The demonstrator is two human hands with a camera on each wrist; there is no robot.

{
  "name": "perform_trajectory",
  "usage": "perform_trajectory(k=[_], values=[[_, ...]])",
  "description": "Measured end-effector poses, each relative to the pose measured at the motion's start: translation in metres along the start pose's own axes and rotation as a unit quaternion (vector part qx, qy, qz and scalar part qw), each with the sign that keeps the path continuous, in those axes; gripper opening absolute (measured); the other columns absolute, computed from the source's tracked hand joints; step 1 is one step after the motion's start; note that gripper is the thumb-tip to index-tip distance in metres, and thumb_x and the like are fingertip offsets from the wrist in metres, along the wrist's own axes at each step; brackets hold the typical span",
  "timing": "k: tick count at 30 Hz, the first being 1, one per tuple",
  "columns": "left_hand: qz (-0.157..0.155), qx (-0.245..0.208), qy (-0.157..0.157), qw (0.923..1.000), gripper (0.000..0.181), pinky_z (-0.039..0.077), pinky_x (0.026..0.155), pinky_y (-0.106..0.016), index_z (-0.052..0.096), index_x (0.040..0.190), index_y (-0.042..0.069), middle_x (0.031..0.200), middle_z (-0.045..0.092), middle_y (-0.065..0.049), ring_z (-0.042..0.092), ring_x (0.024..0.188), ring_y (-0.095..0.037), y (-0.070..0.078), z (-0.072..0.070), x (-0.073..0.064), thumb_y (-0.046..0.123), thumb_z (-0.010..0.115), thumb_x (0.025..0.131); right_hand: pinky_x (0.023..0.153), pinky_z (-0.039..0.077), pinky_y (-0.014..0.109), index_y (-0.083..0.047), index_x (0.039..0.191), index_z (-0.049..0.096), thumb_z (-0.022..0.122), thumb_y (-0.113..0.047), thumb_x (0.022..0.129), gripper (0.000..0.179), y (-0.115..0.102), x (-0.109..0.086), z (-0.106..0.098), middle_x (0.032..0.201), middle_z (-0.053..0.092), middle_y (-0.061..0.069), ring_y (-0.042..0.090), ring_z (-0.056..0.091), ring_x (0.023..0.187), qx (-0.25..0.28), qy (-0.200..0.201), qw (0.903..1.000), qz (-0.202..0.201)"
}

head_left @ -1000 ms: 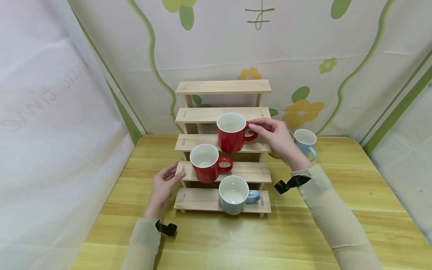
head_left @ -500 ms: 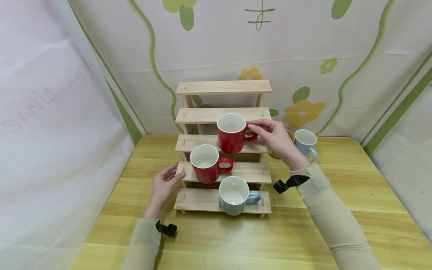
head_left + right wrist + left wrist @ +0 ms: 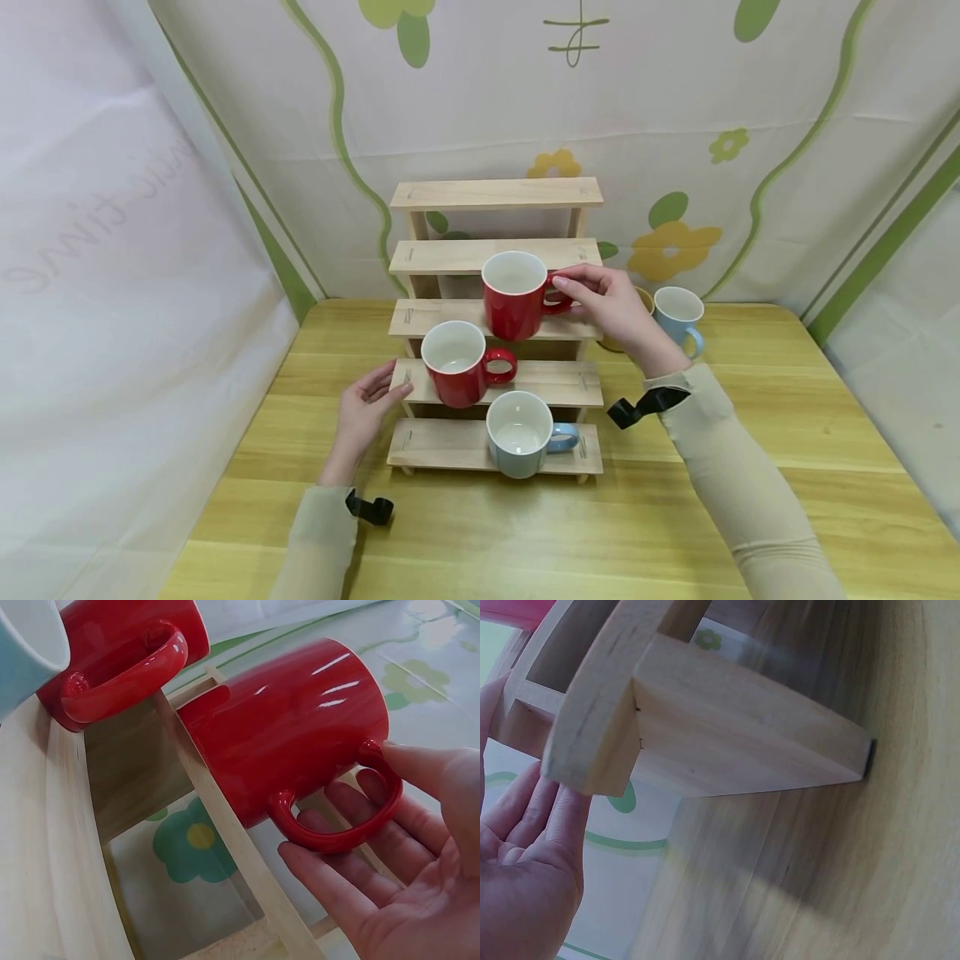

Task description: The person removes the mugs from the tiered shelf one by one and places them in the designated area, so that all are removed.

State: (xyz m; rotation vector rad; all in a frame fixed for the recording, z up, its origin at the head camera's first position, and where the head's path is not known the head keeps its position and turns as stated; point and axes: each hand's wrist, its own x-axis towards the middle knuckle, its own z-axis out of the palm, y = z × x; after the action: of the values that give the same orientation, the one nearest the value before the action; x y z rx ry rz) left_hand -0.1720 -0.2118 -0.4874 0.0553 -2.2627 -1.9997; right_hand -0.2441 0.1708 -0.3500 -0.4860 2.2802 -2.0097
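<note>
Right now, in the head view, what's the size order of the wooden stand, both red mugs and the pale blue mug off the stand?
1. Wooden stand
2. Held red mug and lower red mug: alike, unranked
3. Pale blue mug: smallest here, but farther away

One glossy red mug (image 3: 512, 315), white inside. Sits upright at third step from bottom, handle pinched and pointing right. One pale wooden rack (image 3: 495, 194). Rises in five steps; is held at second step's left end.
</note>
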Motion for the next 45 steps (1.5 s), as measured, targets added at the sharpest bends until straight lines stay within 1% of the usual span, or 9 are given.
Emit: perform_trajectory(k=[8, 12, 18, 26, 29, 33, 38, 45], values=[[0.003, -0.002, 0.001, 1.0000, 0.053, 0.052, 0.095, -0.023, 0.061, 0.138, 0.001, 0.128, 0.065, -0.019, 0.065, 0.110, -0.015, 0.000, 0.000, 0.000, 0.012, 0.081, 0.090, 0.087, 0.059, 0.037, 0.002, 0.127, 0.066, 0.069, -0.027, 0.100, 0.040, 0.005, -0.003, -0.004, 0.120, 0.068, 0.017, 0.027, 0.067, 0.107, 0.024, -0.002, 0.9997, -0.003], [0.002, 0.001, 0.001, 1.0000, 0.053, 0.052, 0.095, -0.022, 0.061, 0.138, 0.000, 0.128, 0.065, -0.019, 0.065, 0.109, -0.014, 0.000, 0.000, 0.000, 0.012, 0.081, 0.090, 0.086, 0.059, 0.034, 0.001, 0.124, 0.068, 0.070, -0.027, 0.099, 0.037, 0.008, -0.006, -0.005, 0.117, 0.069, 0.016, 0.024, 0.068, 0.104, 0.025, 0.009, 0.9996, -0.007], [0.001, -0.002, 0.003, 1.0000, 0.052, 0.052, 0.095, -0.023, 0.061, 0.137, -0.001, 0.128, 0.065, -0.020, 0.065, 0.110, -0.014, 0.001, 0.000, -0.001, 0.010, 0.080, 0.090, 0.084, 0.060, 0.035, 0.002, 0.120, 0.070, 0.071, -0.026, 0.099, 0.035, 0.010, -0.010, -0.004, 0.117, 0.069, 0.017, 0.025, 0.069, 0.101, 0.036, 0.021, 0.9990, -0.014], [-0.002, -0.004, 0.001, 1.0000, 0.053, 0.052, 0.095, -0.023, 0.061, 0.138, 0.000, 0.128, 0.065, -0.020, 0.065, 0.110, -0.015, 0.000, -0.001, -0.001, 0.012, 0.081, 0.090, 0.085, 0.060, 0.038, 0.002, 0.119, 0.071, 0.071, -0.022, 0.098, 0.031, 0.014, -0.014, -0.005, 0.115, 0.070, 0.019, 0.028, 0.069, 0.102, 0.054, 0.018, 0.9979, -0.030], [-0.004, -0.007, -0.003, 1.0000, 0.054, 0.052, 0.096, -0.024, 0.060, 0.139, 0.001, 0.129, 0.064, -0.020, 0.064, 0.111, -0.015, -0.001, -0.001, 0.000, 0.013, 0.081, 0.090, 0.084, 0.060, 0.038, 0.003, 0.118, 0.071, 0.072, -0.019, 0.098, 0.030, 0.014, -0.017, -0.007, 0.113, 0.071, 0.018, 0.027, 0.070, 0.101, 0.062, 0.023, 0.9971, -0.039], [0.000, -0.011, -0.004, 0.9999, 0.054, 0.052, 0.096, -0.024, 0.060, 0.139, 0.001, 0.130, 0.064, -0.019, 0.064, 0.111, -0.015, 0.000, 0.000, 0.001, 0.013, 0.081, 0.090, 0.082, 0.060, 0.036, 0.005, 0.115, 0.071, 0.071, -0.016, 0.099, 0.027, 0.014, -0.023, -0.014, 0.110, 0.072, 0.016, 0.025, 0.071, 0.099, 0.061, 0.032, 0.9965, -0.047], [0.003, -0.014, -0.004, 0.9999, 0.054, 0.052, 0.096, -0.024, 0.060, 0.139, 0.000, 0.130, 0.064, -0.020, 0.064, 0.111, -0.015, 0.000, 0.001, 0.001, 0.011, 0.080, 0.090, 0.081, 0.060, 0.031, 0.003, 0.113, 0.073, 0.071, -0.016, 0.099, 0.024, 0.013, -0.032, -0.025, 0.108, 0.074, 0.012, 0.021, 0.072, 0.098, 0.059, 0.050, 0.9959, -0.046], [0.003, -0.012, 0.001, 0.9999, 0.053, 0.052, 0.095, -0.023, 0.061, 0.138, -0.001, 0.128, 0.065, -0.020, 0.065, 0.109, -0.014, 0.000, 0.001, 0.001, 0.010, 0.081, 0.090, 0.081, 0.060, 0.034, 0.005, 0.113, 0.072, 0.071, -0.012, 0.098, 0.023, 0.013, -0.045, -0.041, 0.106, 0.075, 0.012, 0.022, 0.073, 0.094, 0.066, 0.072, 0.9938, -0.053]])
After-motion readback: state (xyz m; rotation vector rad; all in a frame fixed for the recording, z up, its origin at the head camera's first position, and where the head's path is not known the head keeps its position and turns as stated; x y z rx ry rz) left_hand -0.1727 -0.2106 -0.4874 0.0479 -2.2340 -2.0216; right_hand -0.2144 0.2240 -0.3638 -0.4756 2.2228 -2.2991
